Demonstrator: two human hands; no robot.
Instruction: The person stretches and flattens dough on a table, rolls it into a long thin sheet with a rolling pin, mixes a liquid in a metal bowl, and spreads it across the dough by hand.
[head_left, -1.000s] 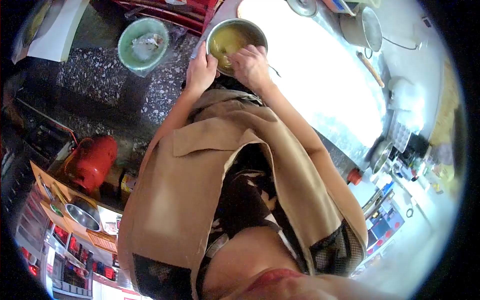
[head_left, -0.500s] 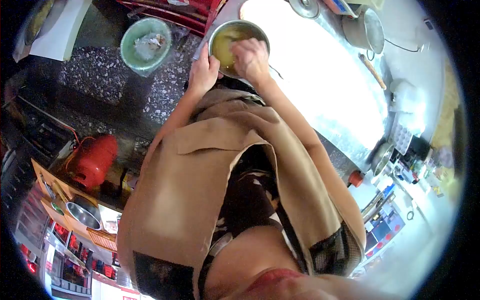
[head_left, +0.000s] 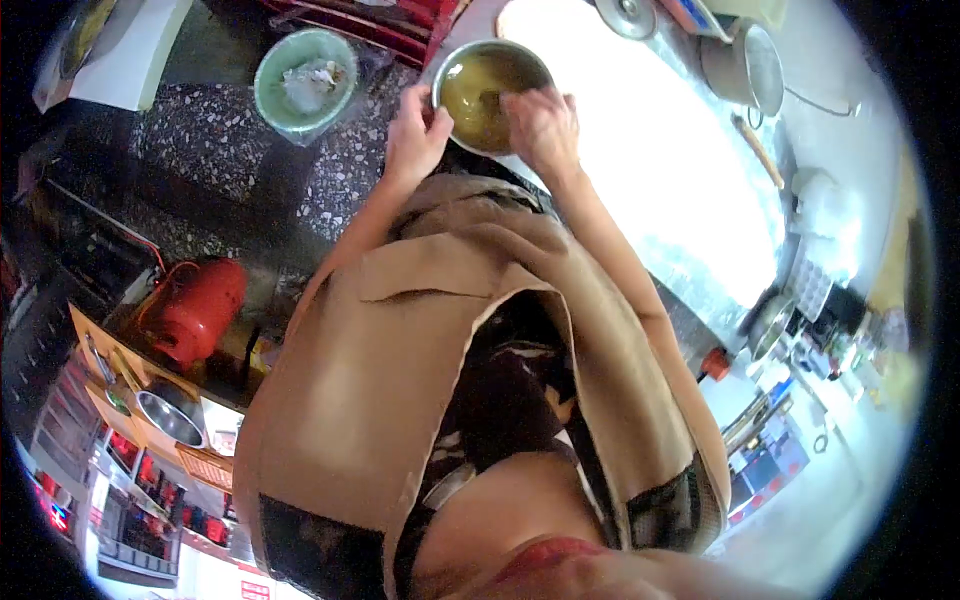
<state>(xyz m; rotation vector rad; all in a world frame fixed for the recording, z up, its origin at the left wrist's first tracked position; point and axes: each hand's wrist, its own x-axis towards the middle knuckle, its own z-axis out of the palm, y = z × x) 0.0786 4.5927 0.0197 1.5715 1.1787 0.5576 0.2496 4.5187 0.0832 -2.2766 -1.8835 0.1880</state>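
A round metal bowl [head_left: 548,78] with yellow liquid [head_left: 470,100] in it stands at the top middle, by the edge of a bright white worktop [head_left: 650,170]. My left hand [head_left: 416,135] grips the bowl's left rim, thumb toward the inside. Over the right part of the bowl, my right hand [head_left: 543,128] is closed with its fingers bent. Something small and dark shows in the liquid beside its fingertips; what the fingers hold is too blurred to make out.
Behind the worktop are a metal pot [head_left: 745,70], a round lid [head_left: 628,14] and a rolling pin [head_left: 758,152]. A green basin [head_left: 305,85] with a plastic bag sits on the speckled floor [head_left: 200,140]. A red gas cylinder [head_left: 205,308] lies lower left.
My right hand has moved round inside the bowl, now toward its right side. The bowl and both hands appear slightly farther right as the view shifts.
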